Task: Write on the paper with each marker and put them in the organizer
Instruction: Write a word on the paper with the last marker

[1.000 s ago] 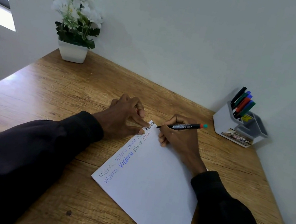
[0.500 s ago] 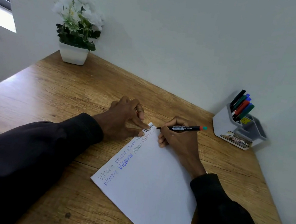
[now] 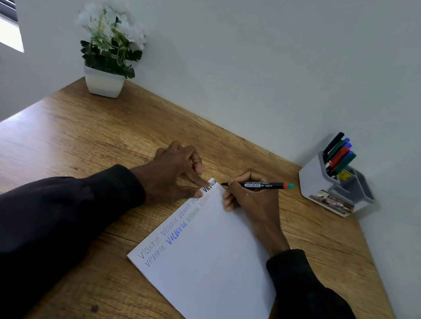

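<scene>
Right hand (image 3: 252, 201) gripping black marker (image 3: 257, 185) at paper (image 3: 214, 270) corner, left hand (image 3: 176, 173) pressing paper edge

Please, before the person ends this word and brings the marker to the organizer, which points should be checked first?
1. Right hand grips the marker: ok.
2. Left hand presses the paper at its far corner: ok.
3. Black word finished: cannot tell, the left hand covers part of it.
4. Marker cap located: cannot tell.
5. Organizer has a free compartment: ok, the front ones look empty.

White potted flowers (image 3: 109, 46) on wooden desk (image 3: 69, 137).
</scene>
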A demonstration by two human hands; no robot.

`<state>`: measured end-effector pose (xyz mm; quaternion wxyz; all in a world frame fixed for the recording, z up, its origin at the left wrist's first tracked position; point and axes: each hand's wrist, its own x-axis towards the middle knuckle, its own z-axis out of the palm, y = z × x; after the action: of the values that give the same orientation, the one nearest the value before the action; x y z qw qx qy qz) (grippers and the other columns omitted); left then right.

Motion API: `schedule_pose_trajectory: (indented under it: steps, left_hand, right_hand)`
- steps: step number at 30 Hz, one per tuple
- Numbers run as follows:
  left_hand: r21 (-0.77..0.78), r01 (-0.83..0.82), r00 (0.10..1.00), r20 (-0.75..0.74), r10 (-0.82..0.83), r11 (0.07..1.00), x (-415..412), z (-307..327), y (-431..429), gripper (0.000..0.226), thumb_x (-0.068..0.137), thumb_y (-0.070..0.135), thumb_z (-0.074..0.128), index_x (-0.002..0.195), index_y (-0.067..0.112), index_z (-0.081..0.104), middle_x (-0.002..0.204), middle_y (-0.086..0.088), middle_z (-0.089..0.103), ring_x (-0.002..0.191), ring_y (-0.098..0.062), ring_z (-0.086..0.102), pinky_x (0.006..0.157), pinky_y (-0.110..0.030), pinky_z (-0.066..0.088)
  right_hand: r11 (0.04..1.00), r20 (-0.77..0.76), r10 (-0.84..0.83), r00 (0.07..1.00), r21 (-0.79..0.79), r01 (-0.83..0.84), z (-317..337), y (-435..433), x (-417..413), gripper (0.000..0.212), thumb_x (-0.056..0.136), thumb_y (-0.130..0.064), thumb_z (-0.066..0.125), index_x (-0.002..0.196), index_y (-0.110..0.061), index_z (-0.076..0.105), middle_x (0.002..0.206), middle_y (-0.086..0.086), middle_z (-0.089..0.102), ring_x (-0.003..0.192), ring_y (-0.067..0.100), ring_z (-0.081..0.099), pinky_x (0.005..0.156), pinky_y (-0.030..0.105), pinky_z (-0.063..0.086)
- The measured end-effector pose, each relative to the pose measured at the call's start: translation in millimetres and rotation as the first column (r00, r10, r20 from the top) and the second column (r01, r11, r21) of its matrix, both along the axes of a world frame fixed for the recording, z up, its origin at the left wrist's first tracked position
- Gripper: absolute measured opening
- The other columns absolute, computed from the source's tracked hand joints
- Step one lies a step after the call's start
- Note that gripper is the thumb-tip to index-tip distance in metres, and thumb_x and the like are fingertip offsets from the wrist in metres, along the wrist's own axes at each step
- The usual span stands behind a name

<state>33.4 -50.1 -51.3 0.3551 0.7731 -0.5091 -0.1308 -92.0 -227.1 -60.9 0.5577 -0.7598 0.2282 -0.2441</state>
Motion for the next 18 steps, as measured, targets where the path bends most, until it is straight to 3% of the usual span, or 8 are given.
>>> schedule_pose_trajectory:
  steps: [9,14,18]
  left_hand:
    - [-0.006,-0.003,1.0,0.013,0.003,1.0,1.1,-1.9,-0.8,0.035,0.081,0.036,0.077,0.087,0.049,0.046,0.105,0.016,0.043,0.109,-0.008,0.034,0.097,-0.033,0.032]
    - [-0.015,-0.005,1.0,0.029,0.005,1.0,2.0,-3.9,-1.4,0.037,0.08,0.037,0.077,0.083,0.053,0.044,0.111,0.01,0.05,0.111,-0.01,0.036,0.099,-0.036,0.033]
    - [-0.023,-0.012,0.999,0.041,0.013,1.0,3.0,-6.0,-3.2,0.037,0.08,0.038,0.078,0.083,0.053,0.044,0.109,0.011,0.05,0.111,-0.01,0.036,0.101,-0.037,0.032]
  right_hand:
    - [0.998,-0.048,0.007,0.999,-0.057,-0.01,0.0,0.3,0.5,0.008,0.085,0.012,0.064,0.077,0.012,0.064,0.063,0.02,0.071,0.049,0.027,0.066,0.05,0.033,0.057]
    - [0.997,-0.021,0.01,1.0,-0.073,-0.012,-0.5,0.9,0.1,0.015,0.086,0.011,0.064,0.073,0.005,0.066,0.061,0.019,0.069,0.048,0.028,0.066,0.048,0.033,0.056]
    - [0.999,-0.025,-0.023,0.999,-0.041,0.022,-1.8,-0.8,1.1,0.009,0.084,0.012,0.064,0.078,0.016,0.059,0.062,0.024,0.069,0.046,0.029,0.064,0.046,0.032,0.056]
